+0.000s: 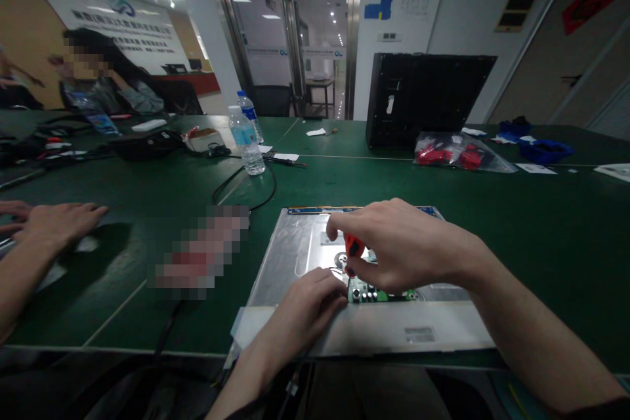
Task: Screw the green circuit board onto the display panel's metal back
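A flat silver display panel [290, 256] lies on the table in front of me, with a green circuit board [377, 293] on its middle. My right hand [408, 246] is wrapped round the handle of a red screwdriver [354, 247]. The screwdriver stands nearly upright, its thin shaft pointing down at the board's left edge. Close beside that shaft, my left hand [312, 302] rests on the panel with its fingers curled together at the board's left end. What those fingertips pinch, if anything, is hidden.
On the green table [516, 230], two water bottles [246, 141] stand beyond the panel's left. A black monitor housing [428, 98] and a bag of red parts [455, 152] lie farther back. Another person's hand [62, 223] is at far left, beside a blurred-out object [201, 252].
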{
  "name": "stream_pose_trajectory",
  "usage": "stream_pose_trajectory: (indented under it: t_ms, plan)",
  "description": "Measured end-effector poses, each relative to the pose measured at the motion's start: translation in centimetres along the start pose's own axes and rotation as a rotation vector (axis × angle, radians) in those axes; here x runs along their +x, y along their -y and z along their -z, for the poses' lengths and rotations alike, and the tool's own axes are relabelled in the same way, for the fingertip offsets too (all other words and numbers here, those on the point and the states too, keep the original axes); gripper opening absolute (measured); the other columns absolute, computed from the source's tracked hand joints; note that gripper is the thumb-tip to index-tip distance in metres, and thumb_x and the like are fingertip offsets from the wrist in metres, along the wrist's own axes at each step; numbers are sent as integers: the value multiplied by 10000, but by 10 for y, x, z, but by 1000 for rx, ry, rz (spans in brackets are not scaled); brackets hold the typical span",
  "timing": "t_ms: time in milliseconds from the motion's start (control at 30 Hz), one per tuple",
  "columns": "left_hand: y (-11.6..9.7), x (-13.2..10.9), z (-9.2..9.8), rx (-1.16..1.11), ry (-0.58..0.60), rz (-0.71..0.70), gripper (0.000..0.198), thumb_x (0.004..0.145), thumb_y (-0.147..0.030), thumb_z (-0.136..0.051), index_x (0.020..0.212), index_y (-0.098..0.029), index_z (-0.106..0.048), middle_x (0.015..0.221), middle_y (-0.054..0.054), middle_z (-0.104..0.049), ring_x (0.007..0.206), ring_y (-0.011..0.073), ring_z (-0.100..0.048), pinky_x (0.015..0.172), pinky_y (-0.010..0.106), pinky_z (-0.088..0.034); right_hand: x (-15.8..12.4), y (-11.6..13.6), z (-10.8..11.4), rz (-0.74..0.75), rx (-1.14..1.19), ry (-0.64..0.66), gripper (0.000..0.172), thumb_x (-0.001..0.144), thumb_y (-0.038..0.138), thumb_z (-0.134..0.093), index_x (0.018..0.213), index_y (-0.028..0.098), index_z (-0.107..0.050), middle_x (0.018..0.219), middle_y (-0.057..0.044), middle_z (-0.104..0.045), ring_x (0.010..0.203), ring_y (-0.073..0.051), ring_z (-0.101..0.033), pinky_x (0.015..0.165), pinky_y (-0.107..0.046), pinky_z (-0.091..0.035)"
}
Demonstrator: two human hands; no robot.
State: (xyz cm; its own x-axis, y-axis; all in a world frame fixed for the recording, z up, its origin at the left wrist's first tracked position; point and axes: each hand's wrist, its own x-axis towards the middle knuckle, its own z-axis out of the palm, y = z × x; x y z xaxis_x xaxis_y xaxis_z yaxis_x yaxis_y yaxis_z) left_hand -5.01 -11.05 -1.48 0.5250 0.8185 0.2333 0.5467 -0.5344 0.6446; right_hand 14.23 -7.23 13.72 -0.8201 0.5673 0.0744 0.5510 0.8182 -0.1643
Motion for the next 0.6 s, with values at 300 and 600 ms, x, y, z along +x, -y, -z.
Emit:
stream_pose_trajectory:
  t_ms: [300, 600]
  plan:
    - [3, 0, -2, 28, -5, -27, 110, 918, -141, -525, 898, -194, -620, 914, 29, -652, 875, 184, -581, 744, 268, -414, 0, -2, -1, -10, -67, -10, 134, 847, 253, -614, 972, 210, -629, 799, -12, -704, 655, -141, -580, 534, -259, -225]
    - [1, 1, -1, 26, -5, -7, 116, 907, -149, -520, 874, -196, -620, 896, 29, -650, 879, 185, -584, 737, 268, -419, 2, -1, -1, -65, -73, -7, 119, 865, 322, -627, 902, 209, -627, 758, -6, -693, 650, -146, -572, 537, -258, -218]
